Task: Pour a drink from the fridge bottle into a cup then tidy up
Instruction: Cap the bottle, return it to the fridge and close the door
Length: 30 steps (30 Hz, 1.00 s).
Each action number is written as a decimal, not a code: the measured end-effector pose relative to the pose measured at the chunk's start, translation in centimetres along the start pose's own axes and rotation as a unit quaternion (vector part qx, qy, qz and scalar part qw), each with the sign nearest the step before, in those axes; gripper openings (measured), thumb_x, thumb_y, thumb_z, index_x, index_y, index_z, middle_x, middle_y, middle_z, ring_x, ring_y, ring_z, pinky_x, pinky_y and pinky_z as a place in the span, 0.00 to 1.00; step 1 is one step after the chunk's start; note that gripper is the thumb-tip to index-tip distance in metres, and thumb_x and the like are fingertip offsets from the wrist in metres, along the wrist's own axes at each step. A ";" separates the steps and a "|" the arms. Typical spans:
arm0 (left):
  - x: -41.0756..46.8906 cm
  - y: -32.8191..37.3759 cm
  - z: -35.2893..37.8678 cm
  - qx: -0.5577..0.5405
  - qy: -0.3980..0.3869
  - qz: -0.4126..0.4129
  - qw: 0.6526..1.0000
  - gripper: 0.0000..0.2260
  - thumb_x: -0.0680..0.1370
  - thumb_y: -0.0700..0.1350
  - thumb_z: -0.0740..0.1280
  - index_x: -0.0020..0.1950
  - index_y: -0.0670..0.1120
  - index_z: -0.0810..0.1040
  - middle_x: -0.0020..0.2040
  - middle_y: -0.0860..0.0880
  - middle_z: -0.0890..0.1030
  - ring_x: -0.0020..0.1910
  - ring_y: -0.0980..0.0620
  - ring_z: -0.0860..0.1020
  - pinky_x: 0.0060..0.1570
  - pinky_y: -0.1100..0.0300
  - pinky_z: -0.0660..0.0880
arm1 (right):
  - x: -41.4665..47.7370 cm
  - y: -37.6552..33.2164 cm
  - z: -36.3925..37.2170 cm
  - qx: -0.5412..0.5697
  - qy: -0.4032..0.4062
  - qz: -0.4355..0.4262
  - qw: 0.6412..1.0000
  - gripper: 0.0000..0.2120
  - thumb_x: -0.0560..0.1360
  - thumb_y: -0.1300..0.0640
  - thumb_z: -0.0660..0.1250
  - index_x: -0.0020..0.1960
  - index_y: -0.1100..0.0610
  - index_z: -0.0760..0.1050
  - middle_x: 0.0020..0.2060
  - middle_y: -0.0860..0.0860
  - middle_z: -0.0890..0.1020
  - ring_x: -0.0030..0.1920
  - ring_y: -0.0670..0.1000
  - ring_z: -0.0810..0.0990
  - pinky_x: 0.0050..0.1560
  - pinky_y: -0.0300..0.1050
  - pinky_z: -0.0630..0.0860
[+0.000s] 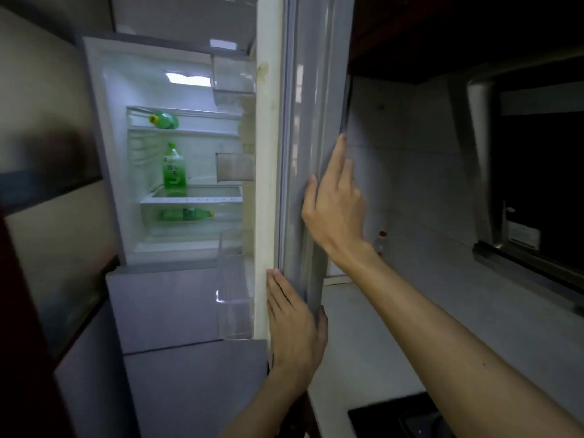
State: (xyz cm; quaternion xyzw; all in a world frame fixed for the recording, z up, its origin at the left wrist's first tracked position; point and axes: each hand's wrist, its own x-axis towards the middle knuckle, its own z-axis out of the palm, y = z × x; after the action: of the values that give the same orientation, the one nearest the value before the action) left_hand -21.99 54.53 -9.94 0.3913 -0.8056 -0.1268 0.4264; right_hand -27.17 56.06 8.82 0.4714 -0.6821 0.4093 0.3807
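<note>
Left of the fridge door (316,121), inside the lit cabinet and upright on the middle shelf: green bottle (173,170), long axis vertical, cap up. Above and below it, two more green ones lying on their sides: upper bottle (164,120) with its cap pointing away from the door, lower bottle (186,214) with its cap pointing toward the door. No cup in sight. On the door itself, both hands. Low on the door's free edge, left hand (294,324), fingers straight along the cream inner rim, thumb round onto the grey outer side, clasping the edge between them. Higher on the door, right hand (335,203), laid flat against the grey outer face, fingers straight, thumb at the edge, gripping nothing. Door swung wide, seen nearly edge-on. Upright bottle well apart from both hands, further back across the opening, leftward and upward from the left hand. Left hand on the opening's side of the door, so probably the better one to reach in, past the door's clear bins (235,311). Right of the door, pale bench (363,343) with a small red-capped bottle (380,241) by the wall. Fetching seemingly not yet begun, pouring and tidying all to come
</note>
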 end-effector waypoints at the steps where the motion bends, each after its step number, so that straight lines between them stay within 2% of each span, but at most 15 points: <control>1: 0.0 -0.7 -0.6 -0.010 0.001 0.000 1.000 0.50 0.69 0.50 0.73 0.77 0.33 0.43 0.76 0.32 0.55 0.75 0.37 0.61 0.73 0.50 0.62 | -0.1 -0.9 0.4 0.010 0.002 -0.005 1.000 0.32 0.81 0.54 0.58 0.78 0.66 0.48 0.59 0.62 0.73 0.42 0.55 0.77 0.34 0.44 0.73; 4: 0.2 -3.6 -2.8 -0.040 0.011 -0.003 0.999 0.50 0.70 0.48 0.71 0.78 0.35 0.39 0.78 0.38 0.50 0.78 0.41 0.54 0.75 0.57 0.51 | -0.3 -3.8 1.6 0.047 0.006 -0.026 0.999 0.33 0.79 0.55 0.59 0.77 0.67 0.50 0.58 0.62 0.74 0.46 0.57 0.78 0.38 0.50 0.78; 6: 0.5 -5.3 -4.3 -0.067 0.010 0.002 0.998 0.50 0.69 0.48 0.69 0.77 0.38 0.36 0.79 0.42 0.47 0.78 0.45 0.50 0.75 0.61 0.46 | -0.5 -5.6 2.4 0.070 0.007 -0.035 0.997 0.34 0.78 0.54 0.60 0.78 0.66 0.50 0.56 0.60 0.74 0.45 0.56 0.77 0.39 0.50 0.78; 8: 1.0 -7.9 -6.3 -0.091 0.018 -0.010 0.996 0.51 0.69 0.47 0.69 0.76 0.43 0.32 0.79 0.43 0.46 0.78 0.47 0.49 0.75 0.59 0.49 | -0.7 -8.2 3.5 0.088 -0.002 -0.058 0.994 0.36 0.77 0.54 0.63 0.78 0.65 0.50 0.53 0.59 0.75 0.44 0.55 0.76 0.37 0.45 0.74; 10: 1.8 -10.3 -8.5 -0.114 0.020 -0.031 0.993 0.51 0.69 0.47 0.69 0.76 0.44 0.33 0.79 0.44 0.47 0.78 0.48 0.49 0.74 0.62 0.50 | -0.7 -11.0 4.9 0.085 -0.020 -0.082 0.993 0.38 0.76 0.53 0.64 0.78 0.64 0.50 0.52 0.58 0.74 0.44 0.55 0.76 0.35 0.44 0.72; 12: 2.9 -13.2 -10.4 -0.129 0.015 -0.059 0.990 0.49 0.68 0.47 0.67 0.78 0.43 0.36 0.79 0.44 0.49 0.78 0.48 0.50 0.73 0.63 0.50 | -0.5 -13.8 6.6 0.079 -0.034 -0.102 0.991 0.40 0.75 0.51 0.65 0.79 0.64 0.50 0.53 0.58 0.74 0.44 0.55 0.76 0.34 0.48 0.75; 15: 4.9 -17.6 -12.7 -0.137 0.004 -0.079 0.987 0.48 0.67 0.49 0.65 0.79 0.42 0.39 0.79 0.46 0.52 0.77 0.46 0.53 0.75 0.54 0.55 | 0.0 -17.7 9.5 0.072 -0.049 -0.118 0.989 0.41 0.74 0.50 0.67 0.79 0.63 0.50 0.54 0.60 0.74 0.45 0.58 0.77 0.39 0.55 0.79; 17: 6.3 -20.4 -14.1 -0.142 -0.012 -0.088 0.986 0.47 0.69 0.50 0.64 0.79 0.45 0.38 0.79 0.52 0.48 0.78 0.50 0.51 0.72 0.61 0.53 | 0.4 -19.9 11.7 0.074 -0.053 -0.127 0.988 0.42 0.74 0.49 0.68 0.79 0.62 0.51 0.54 0.61 0.74 0.46 0.59 0.77 0.40 0.55 0.79; 20: 8.3 -24.0 -16.1 -0.175 -0.013 -0.092 0.980 0.44 0.70 0.50 0.64 0.77 0.50 0.39 0.73 0.59 0.52 0.74 0.58 0.55 0.68 0.67 0.53 | 1.2 -22.7 15.0 0.086 -0.050 -0.148 0.984 0.42 0.74 0.48 0.68 0.79 0.61 0.51 0.53 0.60 0.73 0.46 0.59 0.75 0.39 0.54 0.78; 22: 9.8 -26.4 -17.2 -0.193 -0.014 -0.105 0.975 0.43 0.73 0.48 0.66 0.79 0.48 0.41 0.70 0.60 0.54 0.70 0.62 0.56 0.65 0.71 0.54 | 1.9 -24.2 17.3 0.077 -0.045 -0.156 0.984 0.41 0.74 0.47 0.67 0.79 0.59 0.51 0.53 0.60 0.73 0.47 0.58 0.74 0.40 0.53 0.75; 24: 11.4 -29.1 -18.0 -0.203 -0.018 -0.113 0.972 0.41 0.76 0.47 0.68 0.79 0.49 0.43 0.70 0.60 0.58 0.68 0.63 0.60 0.65 0.70 0.58 | 2.5 -25.3 19.4 0.060 -0.037 -0.160 0.985 0.41 0.73 0.44 0.66 0.79 0.57 0.52 0.57 0.61 0.73 0.52 0.60 0.74 0.45 0.54 0.74; 26: 13.2 -31.5 -18.4 -0.223 -0.020 -0.112 0.968 0.41 0.77 0.51 0.68 0.80 0.52 0.43 0.74 0.58 0.61 0.70 0.60 0.64 0.70 0.61 0.62 | 3.3 -26.4 21.7 0.058 -0.040 -0.164 0.984 0.41 0.74 0.42 0.65 0.79 0.53 0.51 0.68 0.64 0.67 0.65 0.63 0.69 0.56 0.59 0.73; 28: 14.8 -33.1 -18.9 -0.246 -0.029 -0.124 0.961 0.40 0.78 0.52 0.67 0.80 0.52 0.43 0.72 0.59 0.62 0.69 0.60 0.64 0.69 0.61 0.63 | 4.2 -27.3 23.8 0.071 -0.068 -0.166 0.981 0.42 0.75 0.39 0.63 0.80 0.50 0.45 0.76 0.63 0.55 0.76 0.63 0.56 0.70 0.62 0.64; 30: 16.2 -34.5 -19.3 -0.270 -0.033 -0.132 0.953 0.39 0.79 0.50 0.67 0.80 0.52 0.44 0.70 0.60 0.64 0.67 0.61 0.66 0.66 0.64 0.64 | 5.0 -28.3 25.7 0.083 -0.096 -0.175 0.976 0.42 0.76 0.37 0.60 0.79 0.49 0.40 0.79 0.60 0.45 0.79 0.61 0.45 0.75 0.63 0.53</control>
State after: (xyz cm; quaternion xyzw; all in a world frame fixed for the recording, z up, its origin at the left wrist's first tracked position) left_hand 5.78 22.23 -7.30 0.3603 -0.6961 -0.4077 0.4684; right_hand -4.95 24.57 9.28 0.6504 -0.5862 0.3440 0.3392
